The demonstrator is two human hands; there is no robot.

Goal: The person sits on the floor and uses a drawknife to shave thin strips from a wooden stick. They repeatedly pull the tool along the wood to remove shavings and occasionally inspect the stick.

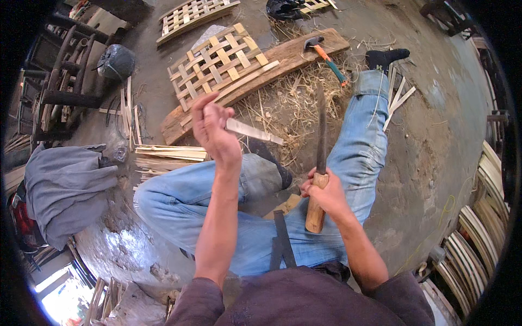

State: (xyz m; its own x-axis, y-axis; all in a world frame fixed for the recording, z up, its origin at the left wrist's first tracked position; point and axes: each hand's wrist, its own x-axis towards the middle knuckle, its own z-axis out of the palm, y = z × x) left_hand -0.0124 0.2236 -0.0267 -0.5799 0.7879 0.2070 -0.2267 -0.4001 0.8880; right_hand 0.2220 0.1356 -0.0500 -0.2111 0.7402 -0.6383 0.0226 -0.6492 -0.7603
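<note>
My left hand (219,136), fingers curled, is raised above my bent left knee. It grips a pale flat wooden strip (254,131) that points to the right and is slightly blurred. Over my right thigh, my right hand (326,191) is wrapped round the wooden handle (315,214) of a long knife (321,130). Its dark narrow blade points away from me, apart from the strip. Beyond my left hand, a woven panel of wooden strips (224,56) rests partly on a thick wooden plank (266,79).
A hammer (328,61) with an orange and green handle leans over the plank. Curly shavings (296,117) cover the floor between my legs. Loose strips (171,155) lie by my left knee. Another woven panel (196,15) lies farther off. Bent strips (462,261) are stacked at right.
</note>
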